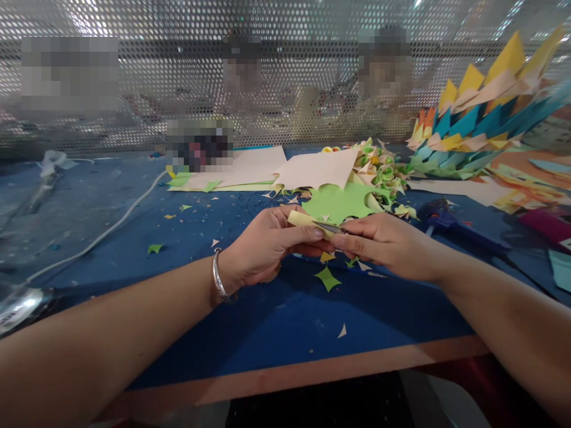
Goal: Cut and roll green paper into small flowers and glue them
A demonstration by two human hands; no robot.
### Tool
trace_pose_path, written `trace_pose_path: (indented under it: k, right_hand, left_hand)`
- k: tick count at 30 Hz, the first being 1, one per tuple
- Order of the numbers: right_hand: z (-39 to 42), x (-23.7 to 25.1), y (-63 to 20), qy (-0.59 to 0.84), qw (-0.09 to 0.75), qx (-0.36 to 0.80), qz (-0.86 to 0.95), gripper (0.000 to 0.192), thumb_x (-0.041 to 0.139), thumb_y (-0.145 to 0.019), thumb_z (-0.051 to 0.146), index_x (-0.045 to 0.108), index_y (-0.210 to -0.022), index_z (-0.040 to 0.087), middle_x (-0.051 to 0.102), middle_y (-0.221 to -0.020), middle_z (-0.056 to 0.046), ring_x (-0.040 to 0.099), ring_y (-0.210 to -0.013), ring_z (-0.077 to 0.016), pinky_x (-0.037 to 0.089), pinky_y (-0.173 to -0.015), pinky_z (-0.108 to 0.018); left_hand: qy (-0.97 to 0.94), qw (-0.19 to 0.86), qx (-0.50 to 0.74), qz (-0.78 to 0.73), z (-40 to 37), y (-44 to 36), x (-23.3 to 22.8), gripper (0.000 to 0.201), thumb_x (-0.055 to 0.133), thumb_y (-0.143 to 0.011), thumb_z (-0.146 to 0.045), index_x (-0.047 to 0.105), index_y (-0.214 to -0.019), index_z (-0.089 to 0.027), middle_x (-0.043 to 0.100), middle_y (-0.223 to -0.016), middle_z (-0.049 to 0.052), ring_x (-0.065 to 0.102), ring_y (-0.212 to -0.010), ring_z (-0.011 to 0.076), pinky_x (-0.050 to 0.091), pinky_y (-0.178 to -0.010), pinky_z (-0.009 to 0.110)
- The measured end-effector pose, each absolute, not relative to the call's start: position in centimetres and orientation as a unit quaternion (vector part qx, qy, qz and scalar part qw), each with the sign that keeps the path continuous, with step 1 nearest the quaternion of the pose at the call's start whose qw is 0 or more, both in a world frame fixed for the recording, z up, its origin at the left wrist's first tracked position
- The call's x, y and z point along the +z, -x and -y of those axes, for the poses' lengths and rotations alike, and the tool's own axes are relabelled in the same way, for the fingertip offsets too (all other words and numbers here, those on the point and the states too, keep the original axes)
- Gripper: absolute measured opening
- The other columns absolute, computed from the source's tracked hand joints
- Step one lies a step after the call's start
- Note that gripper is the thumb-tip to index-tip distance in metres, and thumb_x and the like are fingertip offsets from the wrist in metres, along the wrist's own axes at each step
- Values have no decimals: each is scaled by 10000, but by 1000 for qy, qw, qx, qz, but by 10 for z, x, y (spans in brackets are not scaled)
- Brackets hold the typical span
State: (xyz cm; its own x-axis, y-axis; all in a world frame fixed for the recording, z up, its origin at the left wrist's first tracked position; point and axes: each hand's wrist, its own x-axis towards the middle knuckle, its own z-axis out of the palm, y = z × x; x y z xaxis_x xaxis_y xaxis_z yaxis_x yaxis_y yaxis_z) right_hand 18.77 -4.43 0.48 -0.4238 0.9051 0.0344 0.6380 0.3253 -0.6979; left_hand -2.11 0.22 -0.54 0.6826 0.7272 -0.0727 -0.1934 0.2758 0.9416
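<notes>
Yellow paper strip (302, 220) lies crosswise, pinched between both hands

Blurry gray blocks (69, 74) hide things at the upper left and upper middle of the frame. The spiky paper pile (486, 119) (upper right) runs off the edge. The right hand (383, 244) hides most of a thin metal tool (329, 227).

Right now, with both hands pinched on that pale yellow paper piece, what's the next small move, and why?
Probably draw the dark blade in the right hand a little further along the pale yellow paper piece. The left hand pinches the paper taut against it, and the two meet above the blue table.
</notes>
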Motion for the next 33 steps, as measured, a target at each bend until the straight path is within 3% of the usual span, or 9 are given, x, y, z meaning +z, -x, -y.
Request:
trace_pose_path:
  k: [18,33]
  right_hand:
    - [44,4,-190,503,219,307,778,550,451,-955,645,546,-661,189,436,-567,46,389,-520,-92,298,-513,-254]
    - [45,5,-190,513,199,306,777,579,419,-945,685,545,-687,184,444,-601,30,391,-548,-100,299,-520,-255]
  left_hand:
    - [-535,739,288,-292,-5,28,0,30,696,-837,-129,707,-809,-128,790,-794,56,752,-746,137,558,-681,208]
    - [-569,708,289,-303,-5,29,-3,69,775,-789,-202,729,-786,-151,792,-806,46,749,-772,144,558,-734,233]
